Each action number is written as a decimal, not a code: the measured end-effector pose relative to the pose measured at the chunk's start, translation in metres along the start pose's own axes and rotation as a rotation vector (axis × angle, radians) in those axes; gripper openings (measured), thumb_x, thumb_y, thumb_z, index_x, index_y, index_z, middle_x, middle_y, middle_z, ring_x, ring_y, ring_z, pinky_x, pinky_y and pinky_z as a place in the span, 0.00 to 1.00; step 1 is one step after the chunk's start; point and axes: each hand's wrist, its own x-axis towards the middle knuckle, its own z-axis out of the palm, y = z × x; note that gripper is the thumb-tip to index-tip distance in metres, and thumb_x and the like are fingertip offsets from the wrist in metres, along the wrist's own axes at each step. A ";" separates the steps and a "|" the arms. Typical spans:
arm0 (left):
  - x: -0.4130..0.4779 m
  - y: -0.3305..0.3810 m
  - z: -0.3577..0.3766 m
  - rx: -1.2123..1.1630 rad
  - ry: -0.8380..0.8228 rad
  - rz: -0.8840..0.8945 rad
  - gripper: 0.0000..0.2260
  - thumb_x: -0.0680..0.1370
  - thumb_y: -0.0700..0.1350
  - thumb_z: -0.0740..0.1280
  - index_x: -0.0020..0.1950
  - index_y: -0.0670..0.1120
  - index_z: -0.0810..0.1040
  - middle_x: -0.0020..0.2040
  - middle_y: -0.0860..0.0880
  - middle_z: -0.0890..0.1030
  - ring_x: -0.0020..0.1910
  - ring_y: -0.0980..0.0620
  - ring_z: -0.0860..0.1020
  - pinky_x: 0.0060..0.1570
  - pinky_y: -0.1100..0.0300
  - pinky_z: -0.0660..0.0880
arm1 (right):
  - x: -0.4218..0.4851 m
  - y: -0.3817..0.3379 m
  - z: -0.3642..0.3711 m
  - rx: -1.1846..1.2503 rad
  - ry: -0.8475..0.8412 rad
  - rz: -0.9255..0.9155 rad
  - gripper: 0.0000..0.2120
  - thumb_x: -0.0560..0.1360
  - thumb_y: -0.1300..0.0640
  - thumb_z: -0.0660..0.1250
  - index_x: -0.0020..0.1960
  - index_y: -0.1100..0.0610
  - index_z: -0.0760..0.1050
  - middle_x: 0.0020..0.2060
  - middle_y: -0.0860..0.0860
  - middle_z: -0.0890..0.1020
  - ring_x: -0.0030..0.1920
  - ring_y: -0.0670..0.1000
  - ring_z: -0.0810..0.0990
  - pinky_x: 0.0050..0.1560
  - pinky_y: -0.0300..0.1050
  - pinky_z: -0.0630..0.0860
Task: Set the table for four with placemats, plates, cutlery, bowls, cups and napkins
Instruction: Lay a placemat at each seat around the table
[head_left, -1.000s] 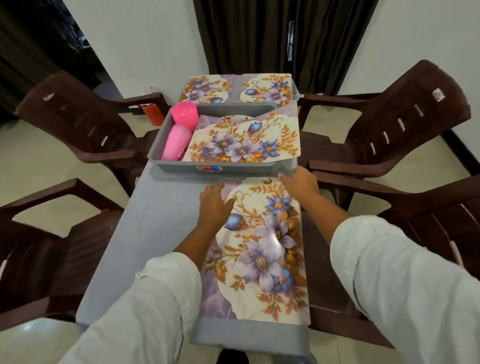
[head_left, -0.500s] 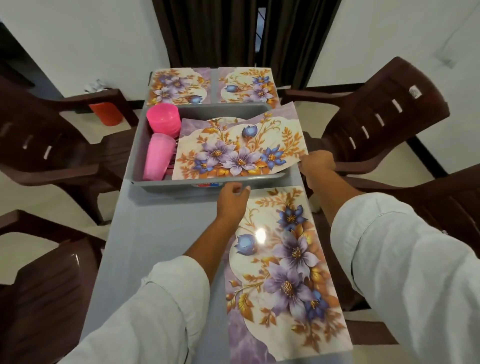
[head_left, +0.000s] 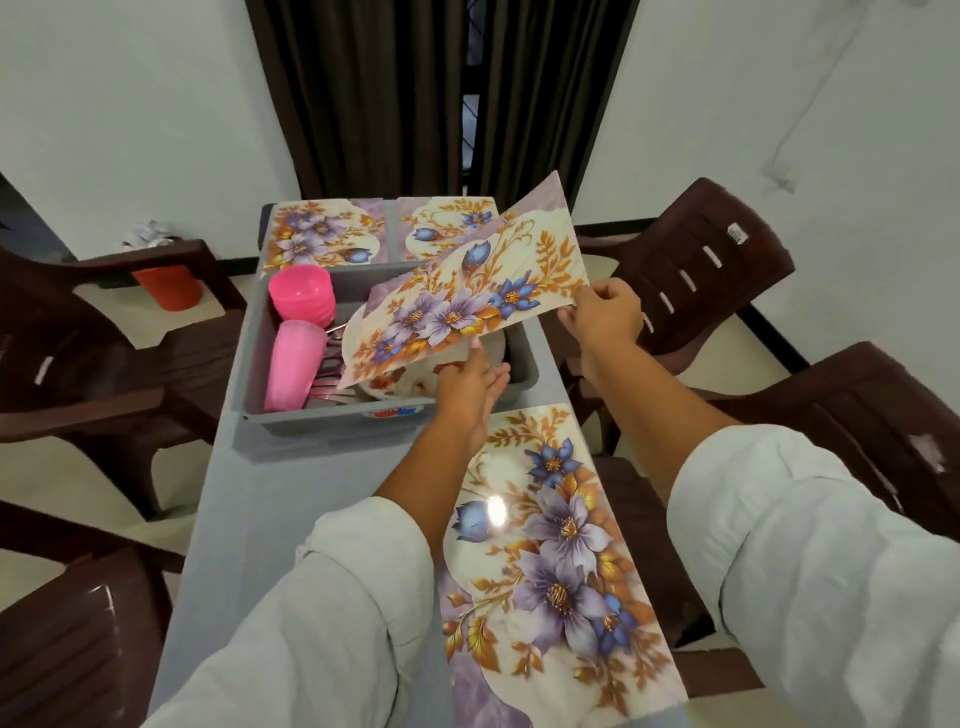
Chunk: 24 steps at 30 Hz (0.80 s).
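Placemat (head_left: 467, 296), glossy floral, tilted; right hand (head_left: 605, 317) pinches it, left hand (head_left: 467, 387) straight-fingered beneath.

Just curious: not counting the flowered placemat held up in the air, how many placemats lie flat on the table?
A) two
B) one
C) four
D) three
D: the far left placemat and far right placemat lie side by side, the near placemat lies before the person, and the right hand pinches the fourth placemat above the grey tray.

Head-worn wide-angle view, forward and down, close over the table (head_left: 260, 519).
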 end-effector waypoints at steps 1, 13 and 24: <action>-0.002 0.005 0.005 -0.049 -0.007 0.016 0.27 0.84 0.50 0.63 0.76 0.37 0.61 0.70 0.36 0.70 0.56 0.44 0.81 0.61 0.51 0.79 | -0.007 -0.004 -0.005 0.042 -0.002 -0.005 0.05 0.79 0.60 0.69 0.44 0.57 0.77 0.43 0.52 0.83 0.42 0.48 0.86 0.44 0.46 0.86; -0.066 0.034 0.040 -0.313 0.008 0.084 0.21 0.81 0.35 0.67 0.73 0.38 0.68 0.62 0.35 0.80 0.51 0.44 0.84 0.36 0.56 0.82 | -0.106 0.000 -0.076 0.415 -0.346 0.014 0.05 0.80 0.67 0.66 0.47 0.61 0.71 0.43 0.59 0.79 0.41 0.50 0.83 0.51 0.45 0.83; -0.183 0.014 -0.056 0.031 -0.180 0.206 0.19 0.81 0.30 0.62 0.70 0.44 0.73 0.58 0.40 0.83 0.49 0.44 0.85 0.44 0.45 0.83 | -0.148 0.052 -0.167 0.702 -0.511 0.340 0.28 0.80 0.35 0.58 0.69 0.54 0.74 0.62 0.56 0.82 0.59 0.58 0.83 0.58 0.54 0.81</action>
